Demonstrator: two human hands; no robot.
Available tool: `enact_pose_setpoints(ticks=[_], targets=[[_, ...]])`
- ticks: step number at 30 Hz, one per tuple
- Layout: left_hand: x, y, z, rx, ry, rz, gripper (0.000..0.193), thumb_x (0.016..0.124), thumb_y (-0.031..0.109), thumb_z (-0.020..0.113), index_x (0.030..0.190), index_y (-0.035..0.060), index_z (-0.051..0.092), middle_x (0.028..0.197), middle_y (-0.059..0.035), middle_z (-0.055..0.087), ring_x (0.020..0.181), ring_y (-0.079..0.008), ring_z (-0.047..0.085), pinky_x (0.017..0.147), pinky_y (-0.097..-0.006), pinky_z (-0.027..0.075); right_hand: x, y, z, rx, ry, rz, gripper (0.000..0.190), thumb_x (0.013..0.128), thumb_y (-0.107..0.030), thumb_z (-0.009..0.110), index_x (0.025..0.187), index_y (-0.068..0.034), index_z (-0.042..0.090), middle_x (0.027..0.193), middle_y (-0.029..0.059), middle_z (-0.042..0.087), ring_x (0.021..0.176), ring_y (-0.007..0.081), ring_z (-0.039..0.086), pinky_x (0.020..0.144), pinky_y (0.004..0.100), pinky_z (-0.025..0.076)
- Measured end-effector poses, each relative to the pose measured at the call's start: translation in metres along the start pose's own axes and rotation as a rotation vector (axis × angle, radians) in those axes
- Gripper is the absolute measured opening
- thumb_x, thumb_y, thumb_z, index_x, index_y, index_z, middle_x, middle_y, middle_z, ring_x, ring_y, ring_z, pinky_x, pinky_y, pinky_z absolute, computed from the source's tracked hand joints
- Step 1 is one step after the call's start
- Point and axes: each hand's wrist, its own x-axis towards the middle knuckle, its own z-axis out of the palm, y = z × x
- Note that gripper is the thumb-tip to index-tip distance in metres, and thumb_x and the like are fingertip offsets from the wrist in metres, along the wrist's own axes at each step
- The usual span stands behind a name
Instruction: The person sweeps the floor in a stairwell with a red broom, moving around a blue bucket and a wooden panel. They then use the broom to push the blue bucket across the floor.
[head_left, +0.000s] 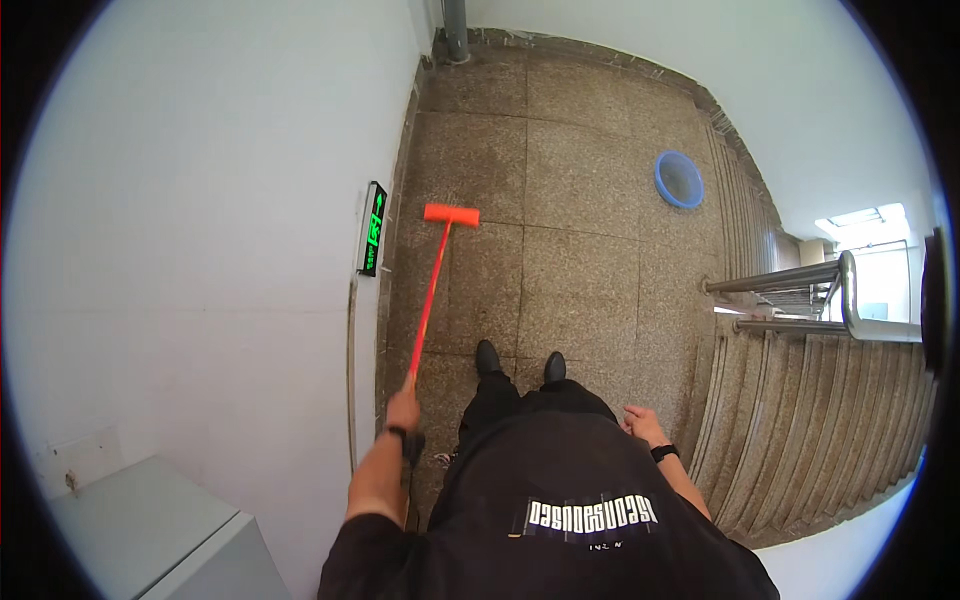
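My left hand is closed around the upper part of a red-handled mop. The mop's handle slants away from me, and its bar-shaped orange head lies across the floor near the left wall. At my right side hangs my right hand, with loosely bent fingers somewhat apart and nothing visible in them. Below that hand is the speckled stone floor, darker in patches on the left around the mop. A blue plastic basin stands farther ahead on the right; its dim inside is hard to make out.
A white wall with a lit green exit sign runs along my left. Stairs and a metal handrail lie on my right. A grey pipe rises in the far corner, and a grey cabinet stands behind left.
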Motion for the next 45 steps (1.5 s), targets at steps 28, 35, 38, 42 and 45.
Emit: enact_pose_setpoints(ticks=[28,35,38,42,45], targets=[[-0.068,0.055,0.038,0.04,-0.215,0.082,0.047,0.097,0.024,0.034,0.142,0.0318,0.025,0.099,-0.0274,0.06,0.094,-0.0436,0.058,0.08,-0.0528,0.045,0.028,0.068,-0.045,0.149,-0.025,-0.055,0.042,0.084,-0.009,0.049,0.124,0.002,0.052,0.07,0.0051,0.061,0.055,0.0122,0.053,0.05,0.0257,0.044],[0.066,0.175,-0.009,0.061,-0.128,0.231,0.044,0.095,0.027,0.036,0.139,0.0295,0.033,0.102,-0.0265,0.06,0.095,-0.0424,0.057,0.08,-0.0499,0.045,0.012,0.072,-0.07,0.24,0.022,0.016,0.04,0.087,-0.01,0.048,0.126,0.0,0.052,0.074,0.0048,0.062,0.052,0.0098,0.052,0.045,0.0251,0.044],[0.03,0.142,-0.004,0.09,-0.111,0.258,0.047,0.094,0.024,0.039,0.14,0.0284,0.033,0.1,-0.0267,0.06,0.093,-0.0435,0.058,0.078,-0.0503,0.046,0.012,0.088,-0.077,0.317,0.047,0.046,0.042,0.087,-0.011,0.048,0.127,0.0,0.05,0.076,0.0048,0.063,0.053,0.0099,0.052,0.048,0.0247,0.046],[-0.089,0.059,0.01,0.147,-0.175,0.169,0.051,0.094,0.023,0.038,0.142,0.0312,0.025,0.097,-0.0246,0.062,0.088,-0.0432,0.06,0.073,-0.0513,0.047,0.016,0.13,-0.07,0.339,0.017,0.058,0.039,0.086,-0.011,0.051,0.122,0.001,0.055,0.081,0.0055,0.064,0.062,0.0125,0.056,0.057,0.0265,0.048],[-0.182,0.018,0.006,0.078,-0.266,0.057,0.051,0.094,0.021,0.04,0.143,0.0314,0.026,0.109,-0.0235,0.059,0.101,-0.0403,0.057,0.083,-0.0465,0.046,0.023,0.159,-0.062,0.308,-0.004,-0.017,0.024,0.082,-0.01,0.049,0.099,-0.002,0.063,0.071,0.0052,0.06,0.056,0.0152,0.055,0.049,0.0288,0.046]])
